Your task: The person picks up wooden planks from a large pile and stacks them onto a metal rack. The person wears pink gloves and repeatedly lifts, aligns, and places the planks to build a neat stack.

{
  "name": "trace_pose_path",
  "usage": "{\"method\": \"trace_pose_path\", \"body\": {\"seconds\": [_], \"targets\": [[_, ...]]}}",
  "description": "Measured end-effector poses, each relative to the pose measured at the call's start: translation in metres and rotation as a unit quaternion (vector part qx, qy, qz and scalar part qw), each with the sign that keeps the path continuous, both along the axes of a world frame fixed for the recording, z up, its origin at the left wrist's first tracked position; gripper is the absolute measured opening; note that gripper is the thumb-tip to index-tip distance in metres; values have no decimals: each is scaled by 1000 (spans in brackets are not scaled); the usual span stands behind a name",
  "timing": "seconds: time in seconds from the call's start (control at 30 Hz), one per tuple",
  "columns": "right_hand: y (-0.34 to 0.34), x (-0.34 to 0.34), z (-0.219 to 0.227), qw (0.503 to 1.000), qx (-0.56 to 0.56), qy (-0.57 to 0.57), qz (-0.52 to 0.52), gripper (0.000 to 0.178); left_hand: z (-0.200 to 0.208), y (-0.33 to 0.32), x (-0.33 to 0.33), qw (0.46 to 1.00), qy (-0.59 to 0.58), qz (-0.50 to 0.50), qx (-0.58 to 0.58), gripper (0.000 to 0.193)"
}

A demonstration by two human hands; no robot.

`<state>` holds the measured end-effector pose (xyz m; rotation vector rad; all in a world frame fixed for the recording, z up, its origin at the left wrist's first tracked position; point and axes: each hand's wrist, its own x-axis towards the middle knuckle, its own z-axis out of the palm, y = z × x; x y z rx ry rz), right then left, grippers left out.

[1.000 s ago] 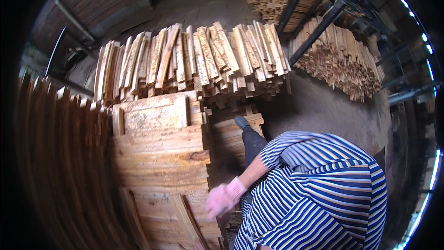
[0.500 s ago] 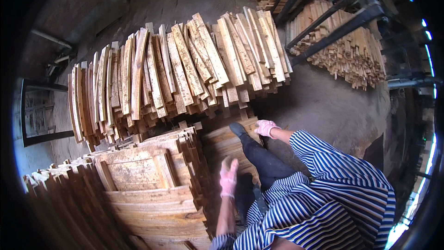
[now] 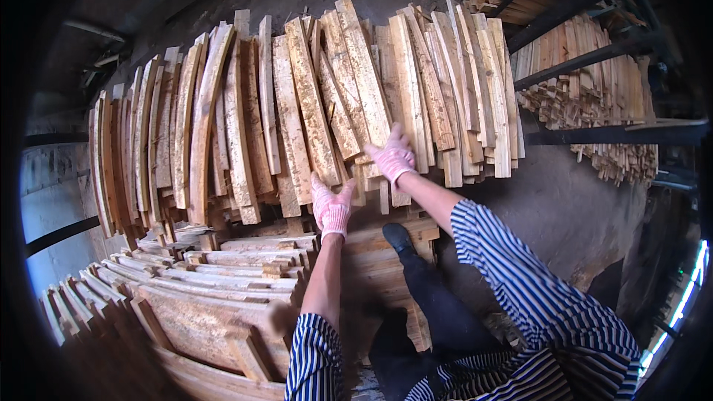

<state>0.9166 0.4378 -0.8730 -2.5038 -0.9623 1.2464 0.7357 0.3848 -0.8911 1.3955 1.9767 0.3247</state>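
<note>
A wide stack of rough wooden slats [image 3: 249, 115] lies across the view in front of me. My left hand [image 3: 331, 206], in a pink knit glove, is at the near ends of the slats, its thumb and fingers apart. Farther right, my right hand [image 3: 394, 156] wears a matching glove. Its fingers are spread at the near end of a long slat [image 3: 362, 67], close to it or touching it; which one I cannot tell. Neither hand has its fingers wrapped round a slat.
Nearer on the left stand nailed wooden panels [image 3: 215, 319] with cross battens. Boards [image 3: 386, 267] lie low beside my legs and feet. More slats [image 3: 579, 67] are piled at the far right behind dark metal bars [image 3: 616, 134].
Both hands have reached forward to the slat stack, the left from beside the panels, the right from near my foot. The view has shifted, and my body leans forward.
</note>
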Motion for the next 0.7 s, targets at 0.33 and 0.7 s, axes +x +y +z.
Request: {"method": "trace_pose_path", "body": {"seconds": [0.33,0.7], "targets": [[-8,53,-43,965,49,228,-117,104,-27,33,41,988,91,15,-122,117],[-146,69,105,877,79,468,-80,99,92,33,-11,995,8,42,-95,93]]}}
